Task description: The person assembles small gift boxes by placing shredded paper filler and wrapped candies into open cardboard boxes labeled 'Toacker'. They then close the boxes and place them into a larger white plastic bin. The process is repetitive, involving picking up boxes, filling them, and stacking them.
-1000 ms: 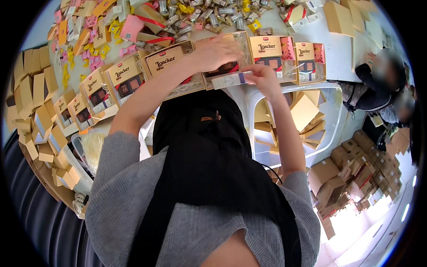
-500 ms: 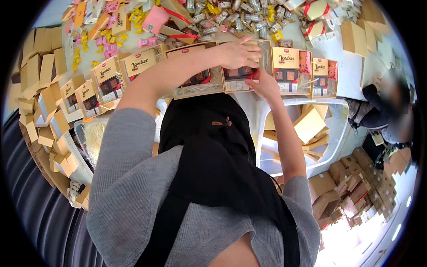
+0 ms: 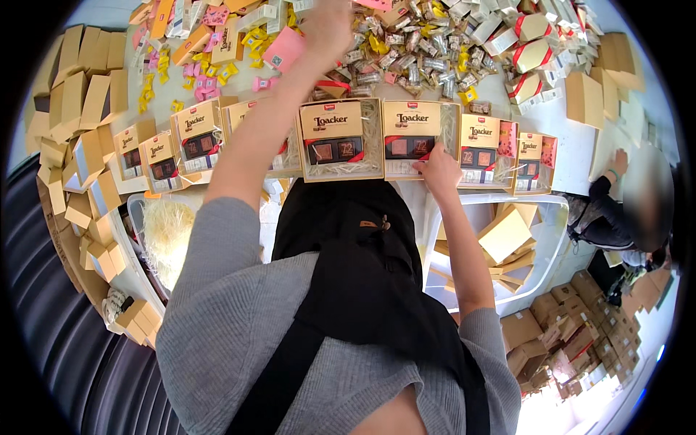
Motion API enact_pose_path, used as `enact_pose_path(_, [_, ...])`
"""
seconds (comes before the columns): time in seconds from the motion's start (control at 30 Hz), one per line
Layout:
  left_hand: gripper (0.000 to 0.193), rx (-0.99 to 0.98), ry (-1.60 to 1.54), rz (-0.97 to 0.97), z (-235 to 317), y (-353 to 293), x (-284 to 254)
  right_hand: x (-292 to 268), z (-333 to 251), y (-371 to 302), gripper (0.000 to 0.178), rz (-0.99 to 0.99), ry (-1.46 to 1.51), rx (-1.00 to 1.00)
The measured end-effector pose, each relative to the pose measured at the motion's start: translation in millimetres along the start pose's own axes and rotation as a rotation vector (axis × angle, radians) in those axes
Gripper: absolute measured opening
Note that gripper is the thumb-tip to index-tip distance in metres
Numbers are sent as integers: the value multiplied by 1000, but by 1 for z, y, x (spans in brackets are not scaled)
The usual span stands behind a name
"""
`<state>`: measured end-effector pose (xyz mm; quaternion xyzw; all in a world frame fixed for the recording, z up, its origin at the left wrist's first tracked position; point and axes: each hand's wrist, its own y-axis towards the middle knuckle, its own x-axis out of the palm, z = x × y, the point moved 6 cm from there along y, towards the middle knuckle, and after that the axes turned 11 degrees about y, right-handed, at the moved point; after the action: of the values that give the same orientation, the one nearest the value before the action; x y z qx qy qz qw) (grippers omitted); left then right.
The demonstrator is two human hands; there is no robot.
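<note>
Left hand (image 3: 326, 32) moved to candy (image 3: 431, 64), grip unclear; half-curled right hand (image 3: 440, 170) touches box (image 3: 403, 177), white carton (image 3: 400, 167) in, neighbour's pink packet (image 3: 507, 139) missing.

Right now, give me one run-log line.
Left hand: near pink packet, grip unclear | right hand: touching open box | neighbouring boxes: both sides

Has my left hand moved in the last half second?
Yes, away from you and leftward: your left hand was over the open box at your right hand, and is now beyond that box, to its left.
</note>
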<state>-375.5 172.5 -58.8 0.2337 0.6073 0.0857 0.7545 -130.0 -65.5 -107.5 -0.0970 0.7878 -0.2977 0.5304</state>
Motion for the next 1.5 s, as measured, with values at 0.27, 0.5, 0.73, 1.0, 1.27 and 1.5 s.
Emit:
enact_pose_path(0.27, [30, 5, 90, -178, -79, 36, -21, -21, -26, -7, 53, 30, 41, -62])
enact_pose_path(0.5, [38, 457, -413, 367, 15, -55, -151, -83, -142, -33, 43, -119, 1679, -414])
enact_pose_path(0.73, [50, -222, -1326, -108, 29, -90, -154, -95, -147, -37, 22, -128, 1755, -452])
enact_pose_path(1.0, [38, -313, -1595, -662, 24, -95, -113, -64, -139, -48, 30, -223, 1455, -319])
enact_pose_path(1.27, [46, -415, -2030, -639, 17, -123, -109, -58, -151, -75, 39, -111, 1350, -317])
enact_pose_path(1.5, [38, -585, -1815, -952, 19, -151, -95, -59, -153, -73, 41, 92, 1213, -355])
